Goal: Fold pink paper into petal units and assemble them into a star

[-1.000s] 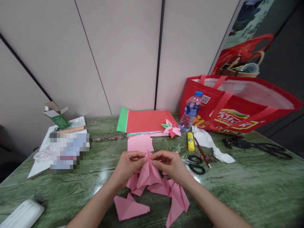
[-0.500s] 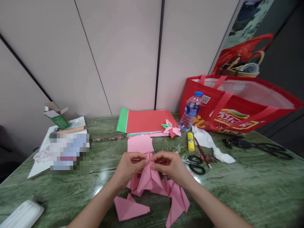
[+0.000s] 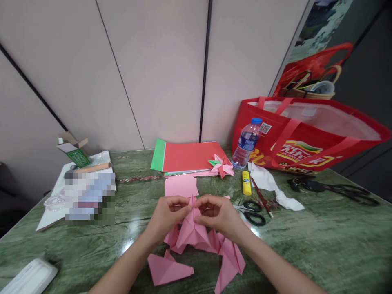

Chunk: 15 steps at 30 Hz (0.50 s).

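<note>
Both my hands meet over a folded pink paper piece [image 3: 192, 228] held just above the green marble table [image 3: 306, 249]. My left hand [image 3: 167, 216] pinches its upper left edge with curled fingers. My right hand [image 3: 219, 214] pinches the tip from the right. Under and around them lie more folded pink pieces: one flat [image 3: 168, 269] at the front left, another pointed one [image 3: 229, 261] at the front right. A flat pink sheet [image 3: 180, 185] lies just beyond my hands.
At the back lie a red and green paper stack [image 3: 186, 157], a pink paper star [image 3: 222, 166], a water bottle [image 3: 246, 143], a yellow glue stick [image 3: 246, 183], black scissors [image 3: 252, 212] and a red bag [image 3: 309, 136]. A white board [image 3: 55, 192] sits left.
The pink piece has dropped slightly and my right fingers have curled in closer around its tip. My left hand has barely shifted.
</note>
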Each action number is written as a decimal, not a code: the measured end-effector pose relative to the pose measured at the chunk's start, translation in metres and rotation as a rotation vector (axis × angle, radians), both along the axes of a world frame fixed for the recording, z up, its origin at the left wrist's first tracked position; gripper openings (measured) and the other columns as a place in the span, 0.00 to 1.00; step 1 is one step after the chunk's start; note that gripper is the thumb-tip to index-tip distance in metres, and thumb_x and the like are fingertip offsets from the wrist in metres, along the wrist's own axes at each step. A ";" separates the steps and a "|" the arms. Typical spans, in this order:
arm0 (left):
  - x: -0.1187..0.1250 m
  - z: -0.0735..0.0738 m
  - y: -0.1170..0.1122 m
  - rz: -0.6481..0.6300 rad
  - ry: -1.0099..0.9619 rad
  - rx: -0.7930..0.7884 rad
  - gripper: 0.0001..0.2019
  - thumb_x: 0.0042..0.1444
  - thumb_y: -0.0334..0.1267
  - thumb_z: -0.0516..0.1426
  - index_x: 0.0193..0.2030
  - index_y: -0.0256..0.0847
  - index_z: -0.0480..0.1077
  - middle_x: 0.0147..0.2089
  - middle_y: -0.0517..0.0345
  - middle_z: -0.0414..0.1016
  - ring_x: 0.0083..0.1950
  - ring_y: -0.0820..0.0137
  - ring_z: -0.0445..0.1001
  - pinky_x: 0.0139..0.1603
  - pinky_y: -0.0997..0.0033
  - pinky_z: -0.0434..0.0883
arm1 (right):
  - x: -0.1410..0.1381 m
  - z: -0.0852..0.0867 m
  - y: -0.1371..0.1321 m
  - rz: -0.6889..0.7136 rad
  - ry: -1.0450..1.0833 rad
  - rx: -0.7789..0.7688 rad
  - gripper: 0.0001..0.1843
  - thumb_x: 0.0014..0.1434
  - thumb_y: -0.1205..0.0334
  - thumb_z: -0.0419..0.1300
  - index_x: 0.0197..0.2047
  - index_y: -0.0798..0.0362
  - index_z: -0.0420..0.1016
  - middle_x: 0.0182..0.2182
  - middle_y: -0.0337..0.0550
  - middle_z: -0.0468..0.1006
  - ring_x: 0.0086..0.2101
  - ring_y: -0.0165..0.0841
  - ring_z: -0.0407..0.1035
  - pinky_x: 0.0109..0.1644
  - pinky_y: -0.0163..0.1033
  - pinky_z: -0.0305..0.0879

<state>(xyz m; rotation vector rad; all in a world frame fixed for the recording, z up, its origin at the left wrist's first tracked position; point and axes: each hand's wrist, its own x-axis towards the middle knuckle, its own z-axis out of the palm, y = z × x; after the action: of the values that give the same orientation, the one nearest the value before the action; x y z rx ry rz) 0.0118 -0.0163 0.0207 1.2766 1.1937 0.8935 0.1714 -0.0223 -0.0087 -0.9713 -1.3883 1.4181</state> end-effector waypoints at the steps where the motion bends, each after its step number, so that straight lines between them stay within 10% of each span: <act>1: 0.000 0.000 0.000 -0.007 -0.005 0.001 0.09 0.40 0.38 0.61 0.26 0.34 0.73 0.25 0.59 0.70 0.25 0.75 0.65 0.24 0.77 0.63 | 0.000 0.000 0.000 0.000 -0.005 -0.001 0.15 0.38 0.64 0.67 0.33 0.54 0.73 0.27 0.37 0.73 0.27 0.27 0.65 0.30 0.32 0.63; 15: -0.003 -0.013 0.003 -0.036 -0.005 0.032 0.09 0.38 0.33 0.63 0.28 0.32 0.72 0.25 0.58 0.71 0.27 0.74 0.67 0.28 0.76 0.63 | -0.004 -0.003 -0.001 0.024 -0.018 -0.019 0.14 0.38 0.64 0.67 0.29 0.55 0.68 0.22 0.33 0.67 0.22 0.24 0.61 0.25 0.30 0.59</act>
<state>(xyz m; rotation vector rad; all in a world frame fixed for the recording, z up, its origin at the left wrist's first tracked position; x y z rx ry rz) 0.0088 -0.0130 0.0079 1.3164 1.1529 0.8925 0.1673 -0.0235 -0.0117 -0.9851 -1.4066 1.4462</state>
